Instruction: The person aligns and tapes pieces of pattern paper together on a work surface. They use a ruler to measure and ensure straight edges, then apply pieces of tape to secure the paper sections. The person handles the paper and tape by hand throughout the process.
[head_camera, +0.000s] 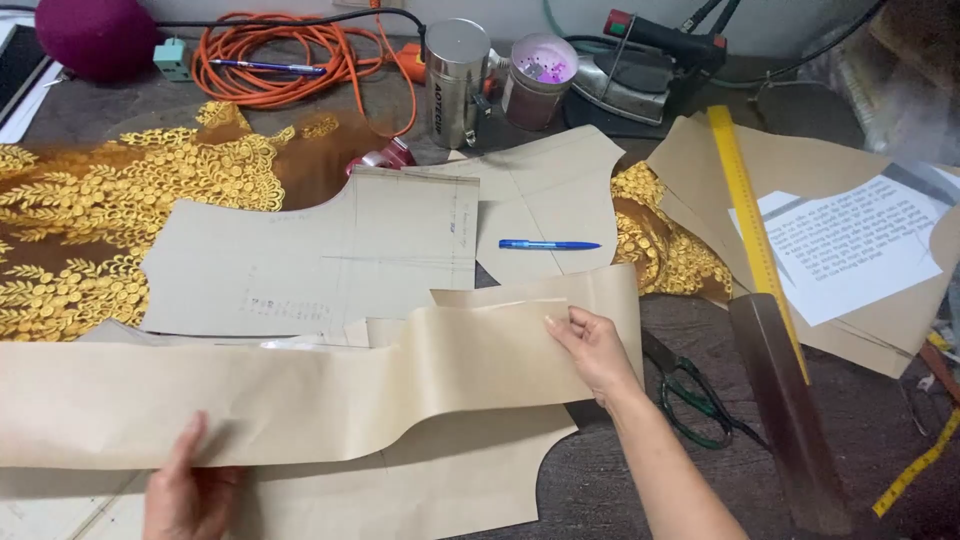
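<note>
Both hands pinch 1 long tan paper strip (300, 390): left hand (185, 490) fingers clamped at its lower edge, seemingly; right hand (592, 350) fingers clamped near its end, above the bench (600, 480).

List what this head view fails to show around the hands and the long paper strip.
- Left hand: palm and wrist cut off by the bottom edge.
- Long paper strip: its left end runs off the frame.
- Scissors: blades hidden behind the right hand.
- Pattern piece: pencil marks too small.
</note>
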